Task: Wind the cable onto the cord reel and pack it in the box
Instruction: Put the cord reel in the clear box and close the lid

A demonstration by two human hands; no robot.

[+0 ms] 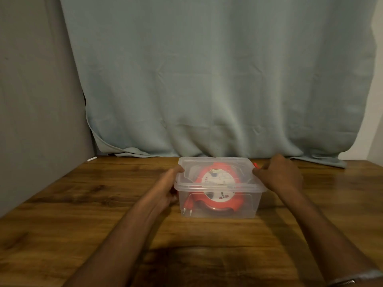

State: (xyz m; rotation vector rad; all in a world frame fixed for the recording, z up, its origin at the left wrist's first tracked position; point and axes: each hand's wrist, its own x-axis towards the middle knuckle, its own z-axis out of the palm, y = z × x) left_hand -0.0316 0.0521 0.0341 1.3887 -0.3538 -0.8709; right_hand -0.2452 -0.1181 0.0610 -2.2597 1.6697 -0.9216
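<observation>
- Our left hand grips the clear box's left side, thumb on the lid.
- Red cord reel inside the box, mid-table, plug near-left.
- Our right hand pinches the lid's right edge.

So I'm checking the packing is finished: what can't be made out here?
- Head view, lid: whether it is clicked down; clear plastic blurs its edge.
- Cord reel: winding hazy through the box.
- Left hand: fingers hidden behind the box.
- Red bit by the right hand: too small.
</observation>
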